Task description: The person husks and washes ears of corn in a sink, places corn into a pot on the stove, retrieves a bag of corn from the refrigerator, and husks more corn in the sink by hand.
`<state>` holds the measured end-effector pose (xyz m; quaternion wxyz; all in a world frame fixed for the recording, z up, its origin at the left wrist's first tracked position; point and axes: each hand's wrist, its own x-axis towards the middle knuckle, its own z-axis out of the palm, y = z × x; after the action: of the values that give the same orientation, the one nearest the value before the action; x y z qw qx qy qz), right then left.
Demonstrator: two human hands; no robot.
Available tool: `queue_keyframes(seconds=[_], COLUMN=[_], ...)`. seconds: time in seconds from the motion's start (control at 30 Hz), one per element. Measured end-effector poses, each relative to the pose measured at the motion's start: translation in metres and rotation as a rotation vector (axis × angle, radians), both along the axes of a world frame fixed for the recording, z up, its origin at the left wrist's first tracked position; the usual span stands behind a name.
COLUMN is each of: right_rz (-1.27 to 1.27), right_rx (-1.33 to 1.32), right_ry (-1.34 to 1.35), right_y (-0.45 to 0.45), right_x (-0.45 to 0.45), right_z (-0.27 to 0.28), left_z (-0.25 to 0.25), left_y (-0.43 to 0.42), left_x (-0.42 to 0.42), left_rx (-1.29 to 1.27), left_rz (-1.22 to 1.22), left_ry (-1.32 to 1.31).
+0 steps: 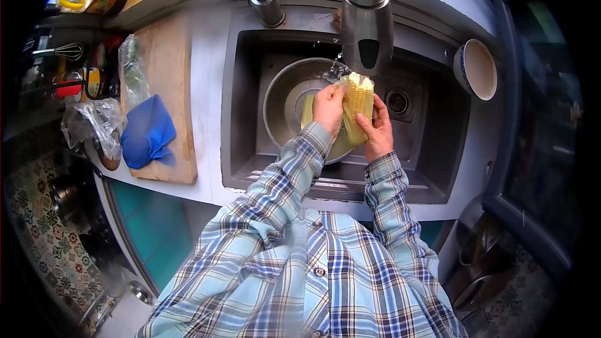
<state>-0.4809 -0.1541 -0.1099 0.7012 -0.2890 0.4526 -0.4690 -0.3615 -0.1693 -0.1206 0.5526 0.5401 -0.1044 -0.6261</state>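
Note:
Over the sink [438, 169], a corn cob [358, 97] is held upright, its yellow kernels bare at the top and pale green husk around its lower part. My left hand [328, 109] is closed at the cob's left side, gripping husk. Around the cob's lower right side wraps my right hand [375, 128], thumb across the front. Below both hands is a round metal bowl [272, 109] in the sink. Water splashes beside the cob's top, under the metal faucet [368, 31]. Part of a husk shows left of my left hand.
On the left counter, a wooden cutting board [178, 81] bears a blue cloth or bag [149, 131] and a clear plastic bag [133, 69]. Another crumpled plastic bag [94, 125] is beside it. A bowl [479, 70] is at the sink's right, near a dark frame [501, 150].

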Motion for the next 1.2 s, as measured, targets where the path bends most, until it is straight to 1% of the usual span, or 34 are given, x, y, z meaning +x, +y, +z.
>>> queue_keyframes(seconds=[0.03, 0.07, 0.13, 0.23, 0.27, 0.33, 0.37, 0.43, 0.5, 0.57, 0.6, 0.63, 0.7, 0.77, 0.8, 0.83, 0.87, 0.9, 0.93, 0.97, 1.03, 1.07, 1.1, 1.17, 1.2], right_rz=[-0.005, -0.008, -0.015, -0.009, 0.006, 0.035, -0.035, -0.275, -0.285, -0.251, -0.259, -0.27, -0.305, -0.326, -0.338, -0.281, -0.248, -0.211, -0.209, -0.166, -0.045, 0.012, 0.084, 0.231, 0.247], right_rx=[0.008, 0.04, 0.103, 0.108, 0.091, 0.063, 0.086, 0.141, 0.159, 0.2, 0.21, 0.303, 0.401, 0.409, 0.411, 0.398, 0.342, 0.285, 0.199, 0.177, 0.049, 0.018, -0.007, -0.071, -0.133], right_ry=[-0.02, -0.069, -0.171, -0.063, 0.054, 0.283, 0.356, 0.121, -0.098, -0.297, -0.357, -0.44, -0.613, -0.557, -0.532, -0.508, -0.393, -0.279, -0.235, -0.128, 0.178, 0.244, 0.318, 0.456, 0.369], right_y=[0.001, 0.001, 0.001, -0.001, -0.005, -0.014, -0.014, -0.014, -0.016, -0.017, -0.019, -0.02, -0.025, -0.029, -0.03, -0.029, -0.027, -0.027, -0.028, -0.03, -0.03, -0.028, -0.024, -0.024, -0.023], right_x=[0.0, 0.0, 0.002, 0.009, 0.011, 0.022, 0.031, 0.038, 0.033, 0.029, 0.03, 0.026, 0.014, 0.011, 0.011, 0.016, 0.021, 0.025, 0.025, 0.026, 0.028, 0.033, 0.031, 0.031, 0.034], right_z=[-0.001, -0.004, -0.008, -0.012, -0.012, 0.003, 0.012, -0.003, -0.019, -0.024, -0.015, -0.019, -0.027, -0.028, -0.029, -0.029, -0.03, -0.027, -0.028, -0.027, -0.021, -0.003, -0.002, 0.0, 0.008], left_z=[-0.005, -0.009, 0.0, -0.022, -0.028, -0.011, -0.002, 0.012, 0.008, -0.003, -0.007, -0.002, 0.014, 0.034, 0.027, 0.011, -0.008, -0.013, -0.018, -0.025, -0.01, 0.005, 0.019, 0.033, 0.038], left_y=[0.0, 0.001, 0.001, 0.005, 0.007, 0.011, 0.015, 0.015, 0.017, 0.024, 0.031, 0.04, 0.059, 0.074, 0.082, 0.088, 0.093, 0.092, 0.092, 0.088, 0.069, 0.052, 0.037, 0.016, 0.008], left_x=[0.0, -0.002, -0.003, -0.004, -0.007, -0.01, -0.01, -0.013, 0.0, 0.014, 0.024, 0.036, 0.055, 0.076, 0.082, 0.09, 0.098, 0.105, 0.111, 0.112, 0.107, 0.102, 0.096, 0.073, 0.065], left_rx=[0.046, 0.105, 0.222, 0.051, 0.031, -0.004, 0.001, 0.002, 0.059, 0.101, 0.105, 0.119, 0.141, 0.131, 0.161, 0.191, 0.223, 0.251, 0.346, 0.349, -0.026, -0.132, -0.237, -0.329, -0.33], left_rz=[-0.004, 0.082, 0.252, 0.334, 0.321, 0.293, 0.317, 0.36, 0.317, 0.269, 0.243, 0.267, 0.312, 0.314, 0.377, 0.319, 0.264, 0.211, 0.059, 0.031, 0.002, -0.155, -0.307, -0.466, -0.505], left_ry=[-0.016, 0.104, 0.343, 0.269, 0.208, 0.083, 0.172, 0.357, 0.546, 0.689, 0.741, 0.779, 0.851, 0.717, 0.715, 0.66, 0.608, 0.555, 0.192, -0.15, -0.869, -0.788, -0.703, -0.61, -0.593])
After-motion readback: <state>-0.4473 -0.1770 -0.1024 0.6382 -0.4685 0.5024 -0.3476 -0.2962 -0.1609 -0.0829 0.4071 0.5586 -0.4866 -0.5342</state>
